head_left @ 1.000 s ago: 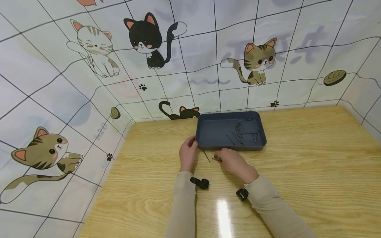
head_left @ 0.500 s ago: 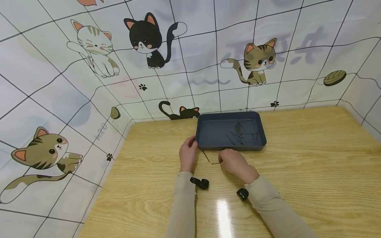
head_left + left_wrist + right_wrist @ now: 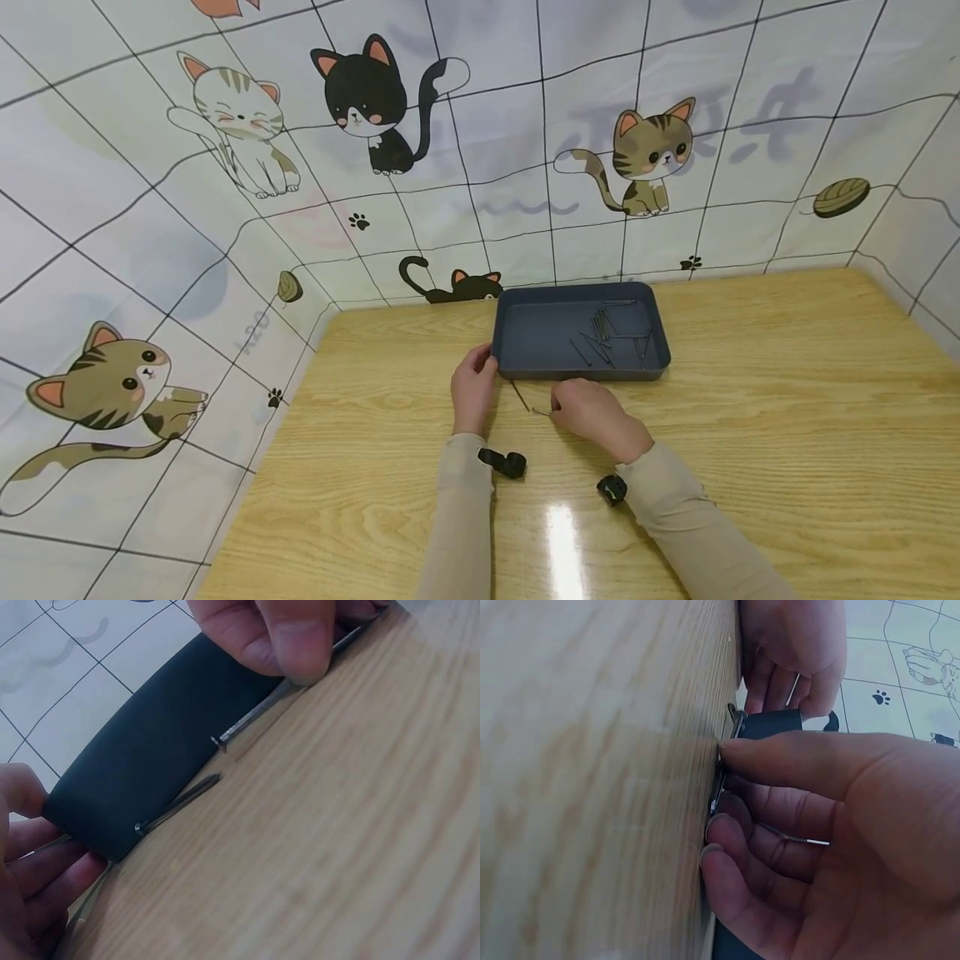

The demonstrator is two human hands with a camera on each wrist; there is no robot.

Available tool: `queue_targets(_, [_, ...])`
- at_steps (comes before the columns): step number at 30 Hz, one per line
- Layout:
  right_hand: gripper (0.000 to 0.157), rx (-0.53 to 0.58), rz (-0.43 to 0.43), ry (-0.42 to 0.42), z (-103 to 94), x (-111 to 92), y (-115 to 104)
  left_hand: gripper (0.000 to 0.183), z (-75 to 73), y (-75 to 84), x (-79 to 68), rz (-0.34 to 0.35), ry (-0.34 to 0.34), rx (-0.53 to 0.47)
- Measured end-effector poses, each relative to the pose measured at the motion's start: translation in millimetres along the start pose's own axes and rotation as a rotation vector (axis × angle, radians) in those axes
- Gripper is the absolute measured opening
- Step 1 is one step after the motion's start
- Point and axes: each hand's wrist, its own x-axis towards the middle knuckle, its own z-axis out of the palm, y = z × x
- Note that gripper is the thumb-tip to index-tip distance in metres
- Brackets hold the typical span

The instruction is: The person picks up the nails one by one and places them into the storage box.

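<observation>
My right hand (image 3: 588, 410) pinches a nail (image 3: 255, 714) between thumb and fingers, low over the table in front of the tray. The nail's head points left, close to the end of a loose nail (image 3: 180, 804) lying by the tray's front wall. In the right wrist view a second thin metal shank (image 3: 816, 841) shows among the curled fingers. My left hand (image 3: 474, 390) holds the front left corner of the dark blue-grey tray (image 3: 532, 333), thumb near the rim and fingers bent at its side. Several nails (image 3: 600, 325) lie scattered in the tray's right half.
The wood-grain table (image 3: 765, 417) extends in front and to both sides. Behind the tray stands a wall covering (image 3: 510, 142) with cat drawings, and it continues along the left and right. Black wrist cameras sit on both sleeves.
My right hand has drawn slightly right and toward the table's front, and more of the pinched nail shows, angled toward the loose one. The left hand and tray stay put.
</observation>
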Motion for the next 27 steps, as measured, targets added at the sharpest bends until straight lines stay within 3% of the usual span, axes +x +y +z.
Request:
queue_targets(11, [0.038, 0.031, -0.071, -0.019, 2.5, 2.8, 4.2, 0.03, 0.9, -1.0, -0.2, -0.004, -0.001, 0.009])
queue_targets(18, [0.015, 0.032, -0.054, -0.041, 0.3, 5.1, 5.3, 0.03, 1.1, -2.0, 0.7, -0.004, -0.001, 0.003])
queue_targets(22, [0.028, 0.036, -0.051, -0.055, -0.9, 5.1, 4.7, 0.03, 1.1, -2.6, 0.6, -0.001, -0.002, 0.003])
queue_targets(27, [0.033, 0.047, -0.054, -0.064, -1.5, 4.6, 4.3, 0.03, 0.2, -2.0, -0.1, -0.004, -0.006, -0.004])
